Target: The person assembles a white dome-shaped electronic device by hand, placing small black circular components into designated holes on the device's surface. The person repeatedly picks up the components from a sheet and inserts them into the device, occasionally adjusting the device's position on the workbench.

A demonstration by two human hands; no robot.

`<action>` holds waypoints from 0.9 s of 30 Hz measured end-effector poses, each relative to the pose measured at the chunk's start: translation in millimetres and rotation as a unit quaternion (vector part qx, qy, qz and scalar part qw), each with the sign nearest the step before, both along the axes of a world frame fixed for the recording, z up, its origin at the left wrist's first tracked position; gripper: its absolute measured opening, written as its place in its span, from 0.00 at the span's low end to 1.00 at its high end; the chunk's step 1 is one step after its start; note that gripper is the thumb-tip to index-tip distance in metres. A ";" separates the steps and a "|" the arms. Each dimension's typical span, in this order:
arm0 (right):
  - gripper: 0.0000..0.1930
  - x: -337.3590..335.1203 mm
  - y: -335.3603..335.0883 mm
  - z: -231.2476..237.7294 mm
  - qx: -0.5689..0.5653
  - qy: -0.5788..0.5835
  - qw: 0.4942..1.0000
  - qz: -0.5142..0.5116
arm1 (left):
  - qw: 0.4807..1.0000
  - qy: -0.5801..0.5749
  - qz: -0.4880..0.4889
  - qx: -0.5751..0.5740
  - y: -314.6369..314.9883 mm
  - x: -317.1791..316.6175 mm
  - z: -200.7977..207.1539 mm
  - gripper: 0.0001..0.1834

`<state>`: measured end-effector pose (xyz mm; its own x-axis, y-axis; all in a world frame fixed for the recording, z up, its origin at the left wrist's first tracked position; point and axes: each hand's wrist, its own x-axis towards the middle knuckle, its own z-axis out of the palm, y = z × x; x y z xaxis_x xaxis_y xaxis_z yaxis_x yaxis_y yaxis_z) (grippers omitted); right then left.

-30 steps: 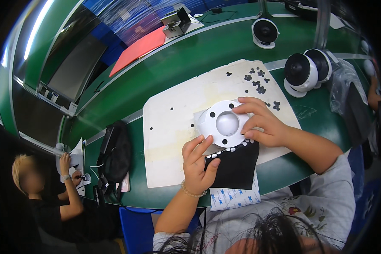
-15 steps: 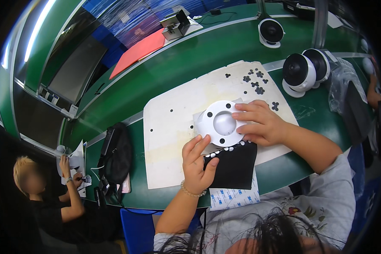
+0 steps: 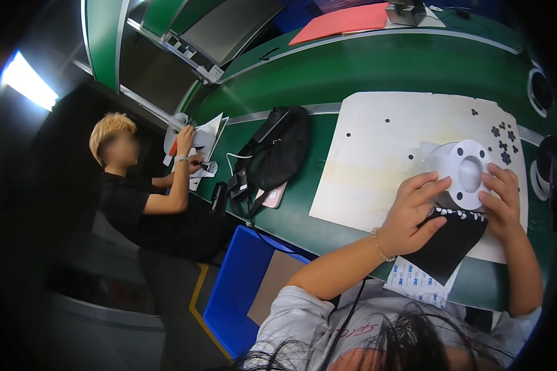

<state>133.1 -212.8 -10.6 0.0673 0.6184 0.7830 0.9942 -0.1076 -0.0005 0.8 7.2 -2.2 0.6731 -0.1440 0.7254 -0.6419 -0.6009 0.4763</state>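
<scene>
A white round housing [image 3: 453,180] stands on the pale sheet, its ring-shaped end with a hollow centre facing up. Black round pads [image 3: 460,196] show on that ring. My left hand [image 3: 413,207] has its fingertips against the housing's left side, while the thumb lies apart over a black sheet [image 3: 449,250] with white round spots along its upper edge. From the right, my right hand [image 3: 504,201] curls its fingers onto the ring's edge, covering part of it. Under the black sheet lies white backing paper [image 3: 414,281] with blue print.
The pale sheet [image 3: 365,179] carries black pad clusters [image 3: 506,157] at its right. Black-and-white round devices [image 3: 540,93] stand at the right rim. A black bag [image 3: 284,151] lies left of the sheet. Further left, a person [image 3: 142,185] handles papers. A blue bin [image 3: 241,290] stands below the table.
The view has swung left, so the table and my hands appear further right. Both hands stay at the housing, whose side now shows more.
</scene>
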 end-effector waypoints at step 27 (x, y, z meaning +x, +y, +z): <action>0.30 -22.6 16.0 6.2 0.133 0.603 0.786 0.019 | 1.000 -0.007 -0.018 -0.007 0.6 3.3 0.7 0.15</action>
<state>110.6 -196.8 -4.4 0.8458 0.4629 0.2652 0.2549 0.0860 -0.9631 4.1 7.8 -1.5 0.6566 -0.1583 0.7374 -0.6706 -0.5700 0.4748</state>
